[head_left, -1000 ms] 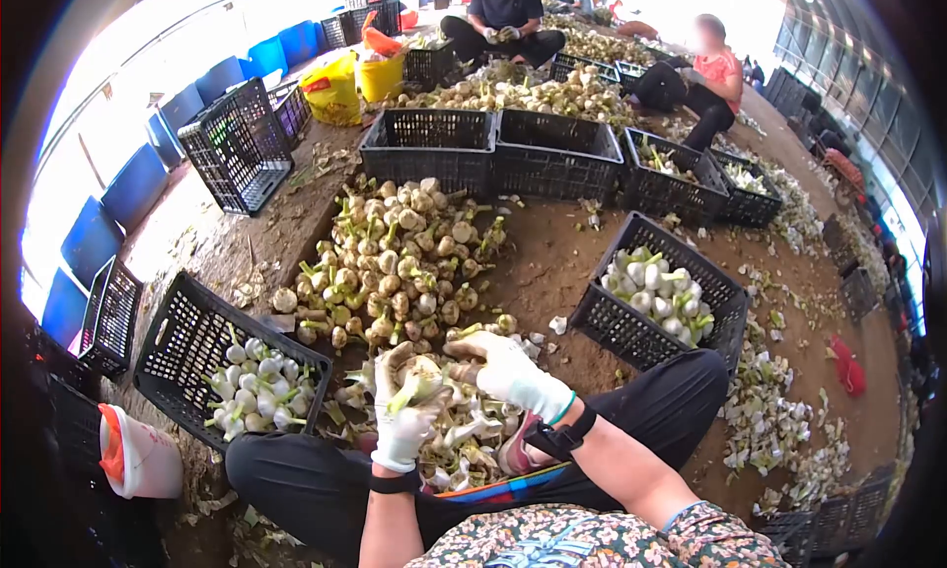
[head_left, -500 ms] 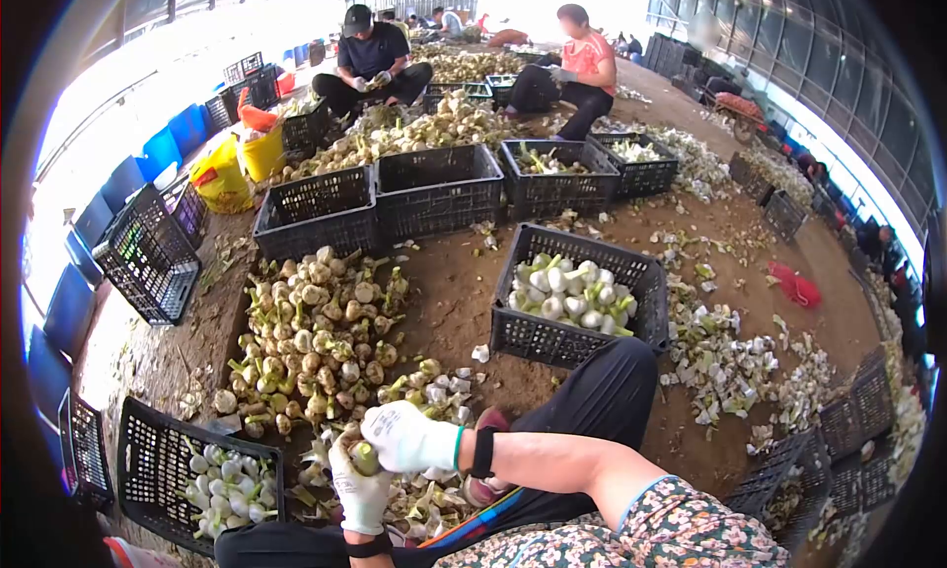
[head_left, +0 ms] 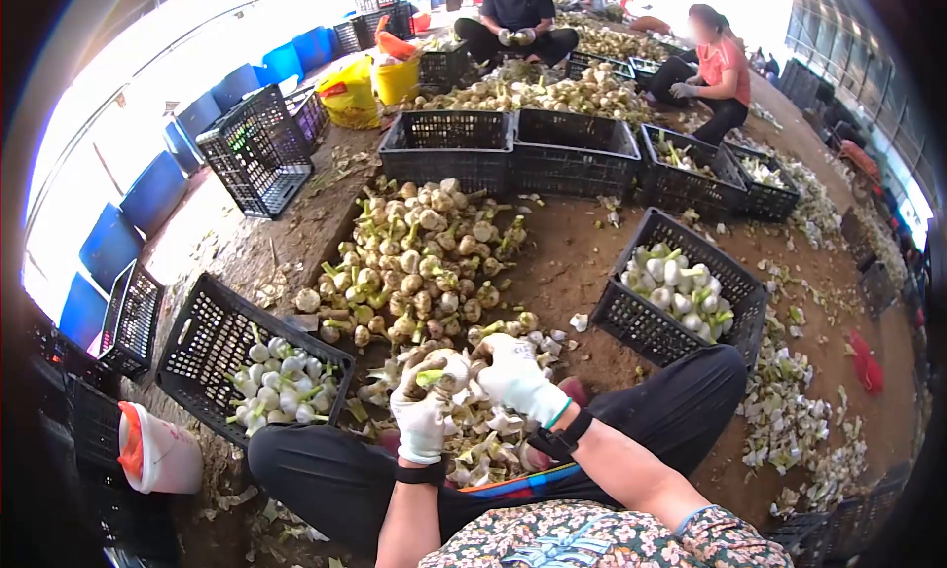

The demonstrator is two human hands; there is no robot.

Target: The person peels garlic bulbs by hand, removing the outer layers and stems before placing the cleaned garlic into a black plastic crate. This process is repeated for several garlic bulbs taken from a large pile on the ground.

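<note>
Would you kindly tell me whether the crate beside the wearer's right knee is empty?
No, the crate holds a heap of pale garlic bulbs, some with green stems.

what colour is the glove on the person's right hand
The right glove is mostly white, with a green cuff edge; the head view shows it best.

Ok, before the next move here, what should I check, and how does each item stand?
1. Bulb held in the left hand: ok, its green end shows.
2. Right hand holding something: cannot tell, its palm side is hidden.
3. Both hands gloved: ok.
4. Bulb pile nearby: ok, just beyond the hands.
5. Room in the left crate: ok, white bulbs take up only part of it.
6. Ground below the hands free of peelings: not ok, they lie strewn there.
</note>
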